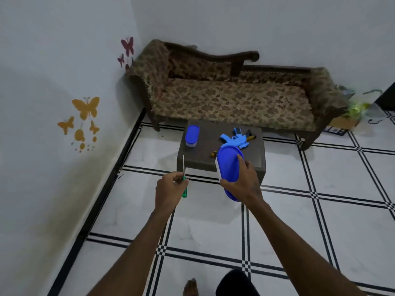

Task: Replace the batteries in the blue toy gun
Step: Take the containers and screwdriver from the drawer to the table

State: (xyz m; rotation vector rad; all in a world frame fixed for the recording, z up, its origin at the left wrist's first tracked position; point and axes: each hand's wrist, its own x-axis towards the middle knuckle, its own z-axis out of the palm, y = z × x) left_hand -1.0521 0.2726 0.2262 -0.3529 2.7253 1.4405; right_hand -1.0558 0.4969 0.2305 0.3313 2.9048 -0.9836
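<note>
The toy gun (235,141) lies flat on the low brown table (205,144), beyond the right hand's fingertips and apart from both hands. Its near end is cut off from view by a blue-lidded box (230,167), which the right hand (245,181) grips from the side, fingers curled round its edge and index tip on the lid. The box is tilted, lid toward the camera; its contents cannot be seen.

The left hand (170,188) pinches a green-handled screwdriver (184,178), fingers closed round the handle, shaft pointing up past the knuckles.

A second blue-lidded tub (192,136) stands on the table's far left, well beyond the left fingers; contents not discernible. A yellow-and-black tool (250,136) lies just past the gun, and another (213,153) shows partly beside the held box; neither can be identified. A sofa (233,97) stands behind the table.
</note>
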